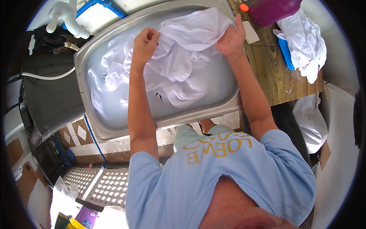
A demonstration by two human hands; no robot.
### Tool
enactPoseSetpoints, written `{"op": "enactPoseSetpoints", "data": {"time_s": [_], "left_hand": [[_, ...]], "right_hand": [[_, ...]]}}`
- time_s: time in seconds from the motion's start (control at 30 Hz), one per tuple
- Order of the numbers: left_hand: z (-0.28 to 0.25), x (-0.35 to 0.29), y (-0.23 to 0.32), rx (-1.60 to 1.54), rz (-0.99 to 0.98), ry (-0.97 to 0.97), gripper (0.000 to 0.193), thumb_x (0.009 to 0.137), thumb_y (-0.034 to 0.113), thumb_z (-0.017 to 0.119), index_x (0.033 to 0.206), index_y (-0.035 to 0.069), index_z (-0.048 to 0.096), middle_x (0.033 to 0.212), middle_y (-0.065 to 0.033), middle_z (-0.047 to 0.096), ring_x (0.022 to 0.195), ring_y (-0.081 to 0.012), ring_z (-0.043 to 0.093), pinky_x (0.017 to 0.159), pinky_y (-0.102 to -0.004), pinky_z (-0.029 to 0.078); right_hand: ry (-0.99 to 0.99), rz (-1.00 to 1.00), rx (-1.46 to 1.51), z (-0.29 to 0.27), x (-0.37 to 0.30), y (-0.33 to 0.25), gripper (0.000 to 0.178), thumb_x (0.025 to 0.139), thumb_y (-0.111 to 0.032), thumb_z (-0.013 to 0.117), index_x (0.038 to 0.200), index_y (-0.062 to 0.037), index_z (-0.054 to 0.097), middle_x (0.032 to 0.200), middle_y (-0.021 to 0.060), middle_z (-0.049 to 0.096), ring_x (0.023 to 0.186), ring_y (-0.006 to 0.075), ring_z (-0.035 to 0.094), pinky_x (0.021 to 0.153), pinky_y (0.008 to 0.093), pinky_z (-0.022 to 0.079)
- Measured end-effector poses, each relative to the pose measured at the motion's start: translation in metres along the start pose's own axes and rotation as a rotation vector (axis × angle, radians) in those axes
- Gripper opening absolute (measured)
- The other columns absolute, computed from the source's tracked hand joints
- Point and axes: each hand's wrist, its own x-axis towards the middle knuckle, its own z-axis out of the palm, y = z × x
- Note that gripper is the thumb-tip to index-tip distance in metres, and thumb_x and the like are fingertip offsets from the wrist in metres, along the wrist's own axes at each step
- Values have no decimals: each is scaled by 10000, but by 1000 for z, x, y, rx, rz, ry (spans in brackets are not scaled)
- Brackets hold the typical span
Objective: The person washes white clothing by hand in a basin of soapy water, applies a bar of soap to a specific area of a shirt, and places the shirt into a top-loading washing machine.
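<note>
White cloth (183,57) partly raised, left hand (146,44) pinching it, right hand (231,41) spread open against it; much left soaking in basin (183,119); white heap (305,45) at tabletop (267,70) edge.

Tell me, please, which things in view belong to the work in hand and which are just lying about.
Belonging:
- white cloth, seemingly pinched by the left hand, against the open right hand
- metal basin
- cloudy water
- possibly the white fabric pile

Apparently lying about:
- small orange object
- white hose
</note>
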Motion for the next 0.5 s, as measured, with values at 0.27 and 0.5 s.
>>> {"op": "enactPoseSetpoints", "data": {"time_s": [0.27,0.5], "left_hand": [[-33,-62,16,-365,-191,92,77,911,137,568,893,65,545,792,53,492,731,-40,402,659,-198,322],[-43,-63,18,-79,-238,-25,160,883,191,608,802,69,542,650,58,470,591,-33,380,540,-195,297]], "right_hand": [[11,41,87,-8,4,2,759,876,-594,488,1347,-3,411,1352,118,489,1259,280,452,1041,421,372],[44,56,-13,-3,5,8,738,882,-591,481,1340,-14,432,1345,112,500,1255,280,458,1036,424,375]]}}
